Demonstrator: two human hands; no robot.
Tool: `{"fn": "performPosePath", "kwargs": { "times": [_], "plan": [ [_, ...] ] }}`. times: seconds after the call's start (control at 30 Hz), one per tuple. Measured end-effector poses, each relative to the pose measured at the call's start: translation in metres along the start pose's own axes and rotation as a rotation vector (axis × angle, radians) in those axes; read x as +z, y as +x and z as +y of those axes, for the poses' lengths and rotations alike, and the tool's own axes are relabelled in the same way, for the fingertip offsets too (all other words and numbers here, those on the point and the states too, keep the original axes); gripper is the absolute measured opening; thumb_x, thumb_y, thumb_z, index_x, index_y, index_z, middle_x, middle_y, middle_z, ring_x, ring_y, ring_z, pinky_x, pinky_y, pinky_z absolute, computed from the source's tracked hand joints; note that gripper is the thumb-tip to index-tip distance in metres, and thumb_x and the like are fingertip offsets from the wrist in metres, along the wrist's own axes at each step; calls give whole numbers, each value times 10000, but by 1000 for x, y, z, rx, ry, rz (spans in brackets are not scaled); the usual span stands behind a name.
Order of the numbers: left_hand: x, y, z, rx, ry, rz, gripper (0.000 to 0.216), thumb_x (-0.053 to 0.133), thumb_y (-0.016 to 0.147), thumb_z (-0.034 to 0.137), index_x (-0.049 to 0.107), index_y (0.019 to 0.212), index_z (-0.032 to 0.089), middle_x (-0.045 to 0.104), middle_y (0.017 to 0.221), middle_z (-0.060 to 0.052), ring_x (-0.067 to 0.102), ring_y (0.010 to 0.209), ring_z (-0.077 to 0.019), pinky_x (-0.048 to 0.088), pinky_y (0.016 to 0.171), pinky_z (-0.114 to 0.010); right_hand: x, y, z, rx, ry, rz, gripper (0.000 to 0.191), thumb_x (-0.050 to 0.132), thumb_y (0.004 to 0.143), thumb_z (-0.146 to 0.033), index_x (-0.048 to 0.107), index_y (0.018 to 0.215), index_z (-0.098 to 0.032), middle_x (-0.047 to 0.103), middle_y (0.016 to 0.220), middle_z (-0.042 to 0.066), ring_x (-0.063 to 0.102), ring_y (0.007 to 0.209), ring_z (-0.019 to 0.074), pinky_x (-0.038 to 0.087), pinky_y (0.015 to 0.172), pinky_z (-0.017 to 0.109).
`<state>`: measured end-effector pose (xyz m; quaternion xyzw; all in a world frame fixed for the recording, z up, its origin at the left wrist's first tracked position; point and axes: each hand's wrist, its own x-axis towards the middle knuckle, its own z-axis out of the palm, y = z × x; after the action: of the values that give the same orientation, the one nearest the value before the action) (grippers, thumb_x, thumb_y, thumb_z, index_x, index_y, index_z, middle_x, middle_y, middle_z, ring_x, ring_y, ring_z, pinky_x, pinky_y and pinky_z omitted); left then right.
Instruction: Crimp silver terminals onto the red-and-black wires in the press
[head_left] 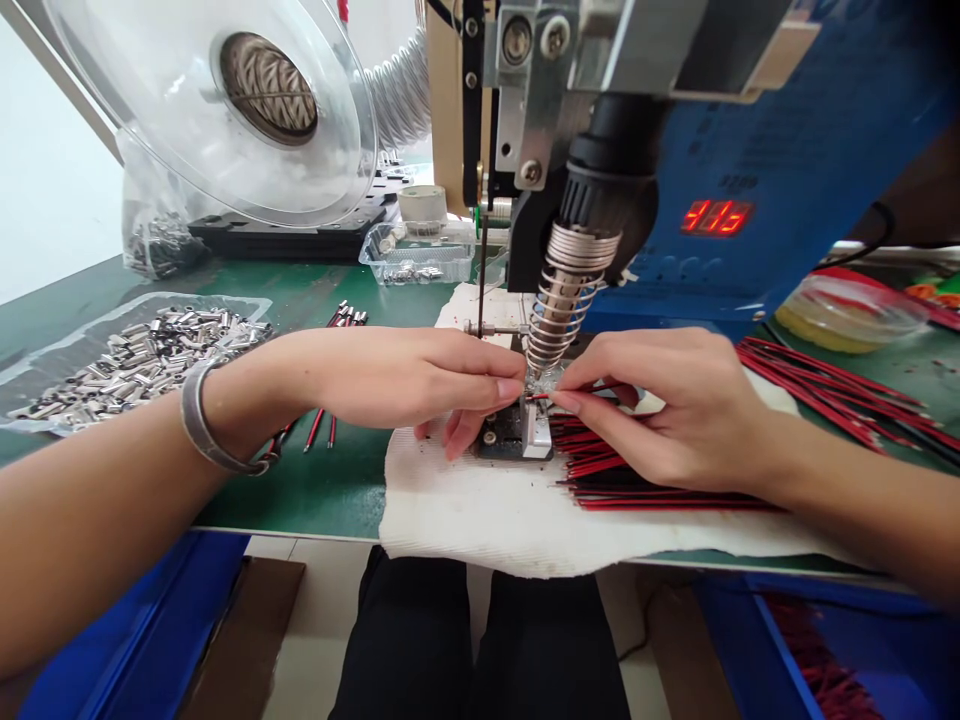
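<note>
My right hand (664, 400) pinches a red and black wire (600, 388) between thumb and forefinger, its end at the small metal fixture (536, 430). Just left of the fixture, my left hand (420, 385) has thumb and forefinger closed together; whatever they hold is hidden. Right above the fingertips of both hands comes down a soldering iron (574, 285) with a coiled spring around it. A bundle of red and black wires (600, 480) lies on the white cloth (465, 510), partly beneath my right hand.
A clear tray of small metal sleeves (161, 350) lies at the left, with several wires with metal ends (319, 428) nearby. More wires (832, 385) are at the right. Behind stand a blue machine housing (750, 270) with red digits, a clear reel (172, 110) and a plastic box (420, 262).
</note>
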<state>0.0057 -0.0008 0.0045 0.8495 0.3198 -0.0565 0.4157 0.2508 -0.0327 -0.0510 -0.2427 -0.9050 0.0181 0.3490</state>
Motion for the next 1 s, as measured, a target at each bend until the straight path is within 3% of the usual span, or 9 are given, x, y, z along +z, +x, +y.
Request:
{"fn": "performPosePath", "kwargs": {
  "times": [0.17,0.43,1.0],
  "plan": [
    [1,0,1,-13,23,19,428,380,1115,350,578,767,200,695,768,-50,646,699,-180,545,710,-293,0,0,-1,-15,-12,10,142,629,990,-156,658,887,-250,720,750,-3,552,548,144,456,554,320],
    [3,1,-1,50,37,42,420,385,1112,333,531,737,214,670,727,-36,648,720,-180,534,765,-298,1,-2,-5,-2,-90,30,114,654,1002,-176,673,900,-224,732,757,-8,629,603,139,484,581,298],
    [2,0,-2,40,50,61,416,425,1097,338,564,728,205,669,753,-39,638,747,-187,520,791,-311,3,-1,-13,249,84,28,133,677,987,-193,682,859,-229,720,718,-19,625,589,145,517,604,311]
  ]
}}
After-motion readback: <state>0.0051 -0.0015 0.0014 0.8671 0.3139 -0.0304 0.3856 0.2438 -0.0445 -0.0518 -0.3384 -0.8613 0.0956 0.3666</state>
